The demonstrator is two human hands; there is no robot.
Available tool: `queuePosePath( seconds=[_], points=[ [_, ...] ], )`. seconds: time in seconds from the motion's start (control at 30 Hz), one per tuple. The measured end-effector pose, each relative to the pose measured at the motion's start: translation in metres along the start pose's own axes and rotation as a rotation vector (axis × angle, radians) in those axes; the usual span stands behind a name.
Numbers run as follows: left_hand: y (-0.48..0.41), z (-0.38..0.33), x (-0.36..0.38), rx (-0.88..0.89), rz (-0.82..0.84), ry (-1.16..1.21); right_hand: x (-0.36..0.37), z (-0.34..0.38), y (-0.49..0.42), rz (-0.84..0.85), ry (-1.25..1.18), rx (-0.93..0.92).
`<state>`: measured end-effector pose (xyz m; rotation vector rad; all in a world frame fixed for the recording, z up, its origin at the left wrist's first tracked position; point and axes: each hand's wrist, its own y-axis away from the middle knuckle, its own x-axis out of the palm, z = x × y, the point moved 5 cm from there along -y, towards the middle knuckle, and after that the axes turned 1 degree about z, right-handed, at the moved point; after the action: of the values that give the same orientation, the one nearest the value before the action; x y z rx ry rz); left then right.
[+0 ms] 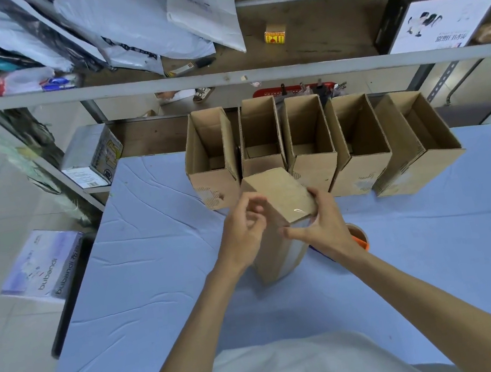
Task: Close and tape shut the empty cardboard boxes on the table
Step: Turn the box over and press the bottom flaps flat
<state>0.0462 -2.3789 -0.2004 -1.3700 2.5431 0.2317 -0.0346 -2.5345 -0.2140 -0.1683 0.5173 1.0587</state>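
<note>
Right fingers (318, 195) curled on the closed box (277, 194), left fingers (254, 214) loosely curled beside it; five open boxes (361, 169) just behind.

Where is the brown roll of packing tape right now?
In the head view the tape roll lies on the blue table cover, right of centre, half hidden behind the right hand, beside the closed brown cardboard box.

A grey metal shelf (222, 77) carries white plastic mailer bags (204, 12) at its left, a small yellow-and-red carton (275, 36) near its middle and a printed white box (442, 22) at its right end. Below its left end, a lilac box (44, 267) lies on the floor.
</note>
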Motion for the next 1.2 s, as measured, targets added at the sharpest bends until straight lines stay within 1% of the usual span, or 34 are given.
queuePosePath(
  seconds=[0.03, 0.07, 0.1, 0.17, 0.2, 0.23, 0.27, 0.33, 0.4, 0.53, 0.67, 0.77, 0.83, 0.93, 1.07, 1.2],
  points=[
    [-0.002, 0.006, -0.007, -0.004, -0.085, -0.081, -0.001, -0.002, -0.002, 0.020, -0.013, 0.017],
    [-0.003, 0.013, -0.013, -0.040, -0.137, -0.126, -0.001, -0.003, -0.003, 0.051, -0.035, 0.037],
    [-0.004, 0.023, -0.018, -0.126, -0.127, -0.135, -0.002, -0.004, -0.004, 0.089, -0.067, 0.059],
    [-0.004, 0.044, -0.020, -0.330, 0.015, -0.013, -0.002, -0.006, -0.006, 0.159, -0.123, 0.081],
    [-0.001, 0.052, -0.018, -0.395, 0.088, 0.067, -0.001, -0.008, -0.006, 0.189, -0.136, 0.091],
    [0.002, 0.058, -0.016, -0.421, 0.128, 0.104, 0.001, -0.011, -0.006, 0.212, -0.150, 0.110],
    [0.005, 0.062, -0.016, -0.425, 0.135, 0.091, 0.003, -0.015, -0.007, 0.227, -0.170, 0.138],
    [0.010, 0.070, -0.018, -0.418, 0.095, 0.045, 0.007, -0.023, -0.006, 0.234, -0.201, 0.190],
    [0.016, 0.080, -0.019, -0.422, 0.063, 0.035, 0.009, -0.030, -0.008, 0.222, -0.206, 0.207],
    [0.022, 0.093, -0.023, -0.423, -0.064, 0.114, 0.012, -0.039, -0.009, 0.227, -0.103, 0.174],
    [0.028, 0.097, -0.027, -0.410, -0.151, 0.134, 0.021, -0.047, -0.002, 0.211, -0.110, 0.231],
    [0.030, 0.105, -0.031, -0.444, -0.240, 0.205, 0.031, -0.049, 0.000, 0.170, -0.139, 0.264],
    [0.029, 0.110, -0.033, -0.475, -0.278, 0.201, 0.040, -0.053, -0.001, 0.204, -0.111, 0.273],
    [0.026, 0.118, -0.033, -0.507, -0.262, 0.148, 0.053, -0.064, 0.000, 0.319, -0.064, 0.262],
    [0.024, 0.121, -0.031, -0.536, -0.203, 0.126, 0.053, -0.065, -0.001, 0.345, -0.070, 0.235],
    [0.029, 0.123, -0.026, -0.518, -0.142, 0.090, 0.057, -0.069, 0.006, 0.512, -0.091, 0.217]
  ],
)
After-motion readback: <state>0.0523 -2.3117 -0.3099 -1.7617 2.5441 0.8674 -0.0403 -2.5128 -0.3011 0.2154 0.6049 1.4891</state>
